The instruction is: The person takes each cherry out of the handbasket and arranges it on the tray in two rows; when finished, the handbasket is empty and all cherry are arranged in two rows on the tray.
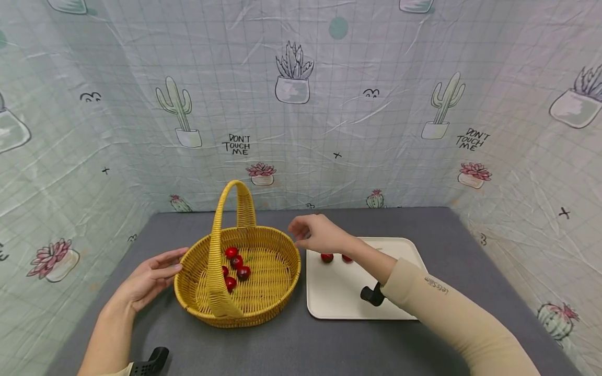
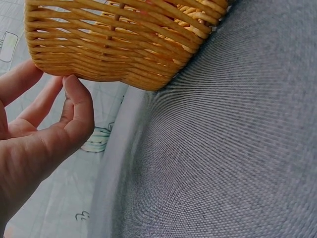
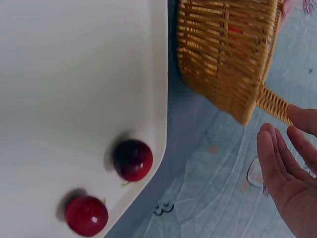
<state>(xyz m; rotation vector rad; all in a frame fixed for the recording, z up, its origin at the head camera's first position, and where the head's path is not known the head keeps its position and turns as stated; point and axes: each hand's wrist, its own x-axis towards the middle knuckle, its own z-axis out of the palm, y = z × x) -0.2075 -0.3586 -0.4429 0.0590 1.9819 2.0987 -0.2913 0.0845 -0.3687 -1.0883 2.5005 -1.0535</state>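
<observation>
A yellow wicker basket (image 1: 263, 308) with a tall arched handle (image 1: 217, 235) stands left of centre, several dark red cherries (image 1: 243, 272) lying inside on its left. My left hand (image 1: 152, 275) is at the basket's left rim, thumb and fingers apart; in the left wrist view its fingertips (image 2: 74, 87) are right at the woven rim. Above the basket's right rim is my right hand (image 1: 322, 233), its fingers loosely bent and nothing between them. Two more cherries (image 3: 132, 159) lie near the corner of a cream tray (image 1: 338, 308), below my right forearm.
The tray sits just right of the basket on a grey cloth-covered table (image 1: 263, 347). Behind and at both sides hangs a pale curtain (image 1: 338, 120) printed with cacti. Black wrist straps (image 1: 373, 295) show on both arms.
</observation>
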